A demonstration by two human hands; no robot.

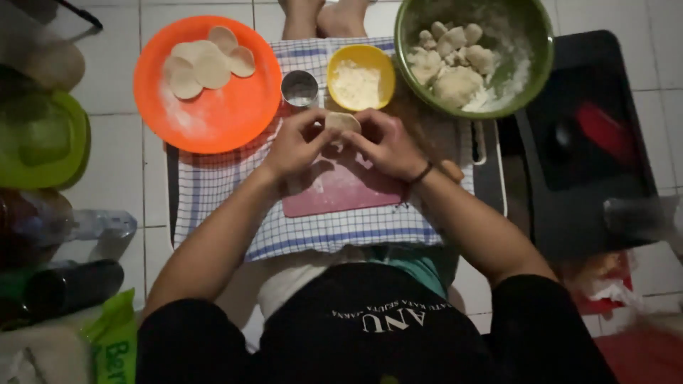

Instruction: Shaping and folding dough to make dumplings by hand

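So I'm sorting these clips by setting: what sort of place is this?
Probably a home kitchen floor: pale floor tiles, a checked cloth spread as a work surface, a green bowl of dough lumps, and both hands shaping a dough piece.

I count five flat dough rounds (pixel 210 60) on my one orange plate (pixel 213 117), at the cloth's far left corner, and one more round (pixel 342 121) between my two hands. One metal ring cutter (pixel 299 88) and one yellow bowl (pixel 361 76) stand along the cloth's far edge. One green bowl (pixel 535 67) sits at its far right corner, holding roughly ten dough lumps (pixel 452 60); I can't count them exactly. One pink board (pixel 345 188) lies mid-cloth.
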